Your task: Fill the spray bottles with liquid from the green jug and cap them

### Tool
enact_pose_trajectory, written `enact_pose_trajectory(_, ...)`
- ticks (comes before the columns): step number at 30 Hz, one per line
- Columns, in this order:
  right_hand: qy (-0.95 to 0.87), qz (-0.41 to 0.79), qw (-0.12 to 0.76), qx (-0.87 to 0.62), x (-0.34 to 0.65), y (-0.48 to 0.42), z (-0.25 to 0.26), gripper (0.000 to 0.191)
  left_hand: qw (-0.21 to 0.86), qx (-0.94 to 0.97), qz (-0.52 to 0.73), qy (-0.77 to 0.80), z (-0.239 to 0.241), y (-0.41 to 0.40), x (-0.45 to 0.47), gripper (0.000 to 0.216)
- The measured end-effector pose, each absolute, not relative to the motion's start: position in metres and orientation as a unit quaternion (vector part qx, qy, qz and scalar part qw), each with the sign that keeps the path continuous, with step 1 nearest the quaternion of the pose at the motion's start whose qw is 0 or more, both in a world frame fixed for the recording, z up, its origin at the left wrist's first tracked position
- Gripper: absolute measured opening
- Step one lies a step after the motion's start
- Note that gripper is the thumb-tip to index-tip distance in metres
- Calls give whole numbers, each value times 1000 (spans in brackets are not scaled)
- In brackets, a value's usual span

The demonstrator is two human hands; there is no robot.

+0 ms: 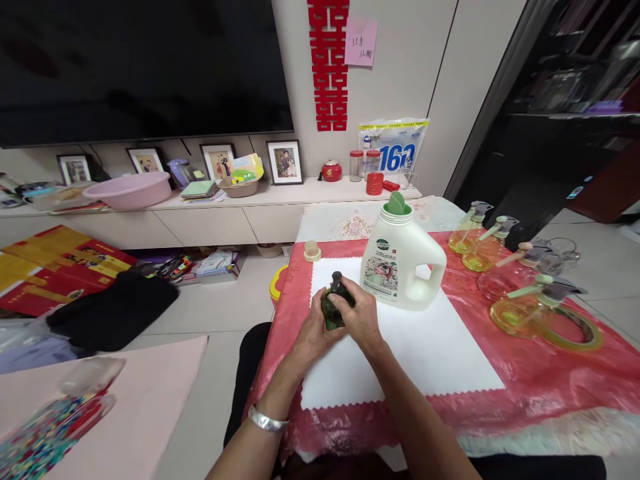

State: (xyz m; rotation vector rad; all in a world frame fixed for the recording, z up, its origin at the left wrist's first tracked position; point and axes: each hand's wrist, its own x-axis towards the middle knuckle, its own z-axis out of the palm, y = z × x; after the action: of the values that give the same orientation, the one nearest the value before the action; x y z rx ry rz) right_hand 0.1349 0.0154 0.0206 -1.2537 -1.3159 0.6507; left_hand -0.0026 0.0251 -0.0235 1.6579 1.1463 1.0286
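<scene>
Red cloth (555, 373) bears a white jug (400, 260), already uncapped. Over white paper (440, 360), the left hand (316, 323) cups 1 dark bottle (331, 309); the right hand (362, 319) grips it near its top (337, 275), still fitted.

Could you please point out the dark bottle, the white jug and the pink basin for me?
Dark bottle (330, 313): head view, on its body.
White jug (393, 259): head view, on its front.
Pink basin (131, 196): head view, on its outer wall.

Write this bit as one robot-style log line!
left hand: around dark bottle | right hand: on same bottle | jug: upright on white mat, green spout showing
</scene>
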Motion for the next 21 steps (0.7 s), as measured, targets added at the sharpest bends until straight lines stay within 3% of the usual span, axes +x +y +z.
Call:
enact_pose_trajectory(5,-544,269,581,-542,133,16,15,40,435,667,402,452,-16,24,-19,70)
enact_pose_trajectory(10,-535,261,591,-545,130,15,13,39,395,616,479,485,8,17,-13,39)
enact_pose_trajectory(21,-548,249,614,-510,125,16,2,37,308,629,476,532,32,26,18,27)
